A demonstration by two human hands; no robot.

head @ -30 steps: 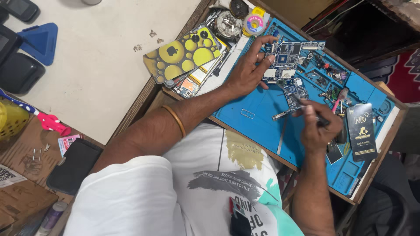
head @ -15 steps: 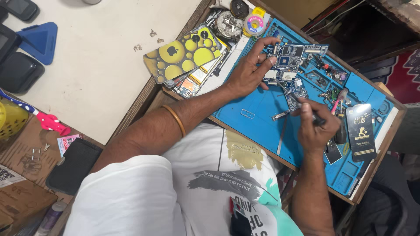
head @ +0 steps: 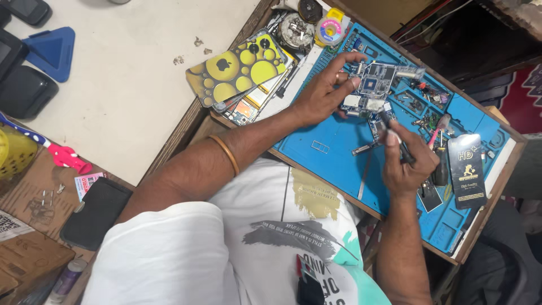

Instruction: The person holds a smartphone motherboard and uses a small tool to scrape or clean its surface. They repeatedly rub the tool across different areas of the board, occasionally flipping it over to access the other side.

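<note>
Circuit board point(head: 372, 87) is in my left hand point(head: 322, 96), lifted at a tilt over the far part of the blue work mat point(head: 330, 149); thumb and fingers pinch its near edge, and a ring shows on one finger. A bangle point(head: 226, 153) sits on my left forearm.

My right hand point(head: 409, 166) is closed around a dark-handled tool point(head: 395, 138), held like a pen, its tip touching the board's lower edge. I cannot tell what kind of tip it carries.

The mat lies on the desk point(head: 130, 96) and carries small parts in its moulded compartments, a pink-handled tool point(head: 437, 131) to the right of my right hand, and a black packet point(head: 467, 169) near the mat's right edge. A thin metal strip point(head: 362, 175) lies on the mat below the board.

To the left of the mat, a yellow-and-grey bubble-pattern phone cover point(head: 237, 70) rests on top of opened phone parts. A tape roll with a yellow and pink label point(head: 330, 28) sits at the mat's far corner, beside a round metal part point(head: 294, 28).

A blue triangular piece point(head: 52, 51) lies at the desk's far left, next to dark phones point(head: 22, 85). A black pouch point(head: 96, 212) rests on the lower wooden surface near my left elbow.
</note>
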